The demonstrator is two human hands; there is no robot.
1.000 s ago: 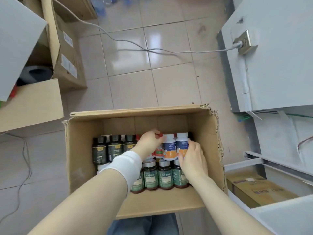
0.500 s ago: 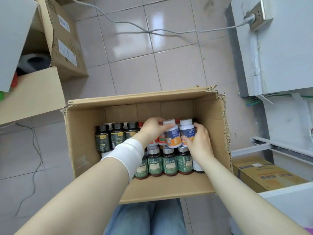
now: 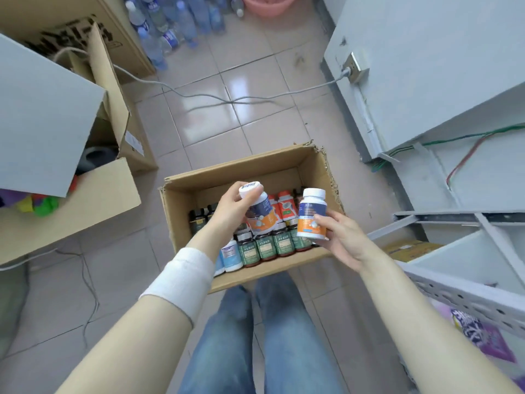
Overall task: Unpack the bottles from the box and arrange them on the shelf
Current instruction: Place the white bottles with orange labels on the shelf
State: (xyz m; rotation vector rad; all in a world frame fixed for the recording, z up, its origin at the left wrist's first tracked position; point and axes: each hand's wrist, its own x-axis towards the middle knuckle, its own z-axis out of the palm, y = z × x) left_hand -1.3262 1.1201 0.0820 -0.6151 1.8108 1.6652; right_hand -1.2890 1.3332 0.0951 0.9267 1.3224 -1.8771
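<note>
I'm reading the box [image 3: 272, 172] as plain brown cardboard, looking matt, with its torn rim showing rough. The tilted bottle [image 3: 261, 214] and the upright bottle [image 3: 311, 217] are showing smooth white plastic caps and glossy printed labels. The floor tiles [image 3: 210, 109] are gleaming, glazed and throwing back light. The shelf [image 3: 466, 298] is looking like grey painted metal, matt, its front rail perforated. The wristband [image 3: 181, 280] is coming across as soft white cloth, the jeans [image 3: 287, 336] as faded blue denim.

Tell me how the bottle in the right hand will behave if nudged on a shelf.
The bottle looks like rigid plastic, so probably won't flex. The right hand holds it by fingertips, suggesting it is light. Tall and round: a nudge might tip it, then it could roll.
</note>
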